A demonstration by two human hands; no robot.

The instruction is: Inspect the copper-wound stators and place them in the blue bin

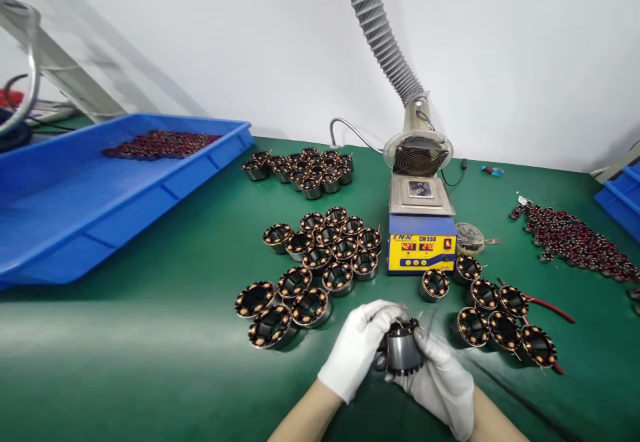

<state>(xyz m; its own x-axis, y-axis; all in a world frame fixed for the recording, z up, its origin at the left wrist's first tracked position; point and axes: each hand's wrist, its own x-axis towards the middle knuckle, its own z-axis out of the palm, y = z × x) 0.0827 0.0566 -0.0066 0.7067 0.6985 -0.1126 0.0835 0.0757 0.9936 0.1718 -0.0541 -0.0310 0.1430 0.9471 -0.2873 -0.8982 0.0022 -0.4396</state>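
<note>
Both my hands wear white gloves and meet at one motor stator (405,352), a grey metal ring with black insulation and copper windings. My right hand (440,369) is wrapped round its right side and underside. At the stator's top left rim, the fingers of my left hand (363,339) are pinched near a thin copper wire end; whether they grip the wire itself is hard to see. Another wire end sticks up at the top right. Close by stands a blue and yellow solder pot (423,245) with lit red digits and a square of molten metal on top.
Stator groups stand left (320,255), at the back (310,169) and right (500,315). A blue tray (125,222) holds small dark red parts. Behind the pot rises a fume hose (383,35). A round dish (470,237), red tool handles (553,309) and heaped small parts (575,235) lie right.
</note>
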